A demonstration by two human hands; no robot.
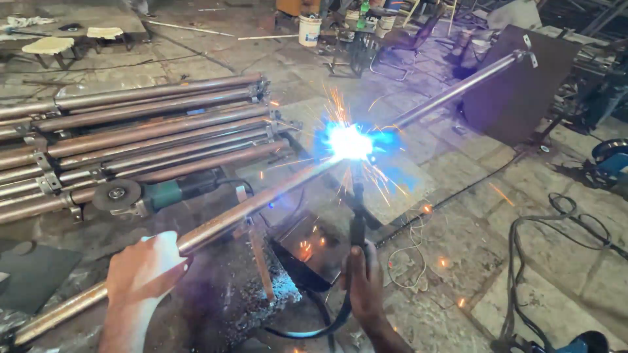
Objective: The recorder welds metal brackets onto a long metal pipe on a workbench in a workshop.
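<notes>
My left hand [145, 269] grips a long rusty steel pipe [242, 212] that runs from the lower left up to the right, resting on a small metal stand [260, 256]. My right hand [364, 282] holds a dark welding electrode holder [357, 222] upright, its rod tip touching the pipe. A bright blue-white arc [348, 141] burns at that spot and throws orange sparks around. The pipe's far end [520, 59] carries small metal brackets.
A stack of rusty pipes [144, 131] lies at the left, with a green angle grinder [147, 194] beside it. A dark metal sheet [517, 85] leans at the upper right. Black cables [556, 229] snake over the stone floor. White buckets [309, 29] and stools stand at the back.
</notes>
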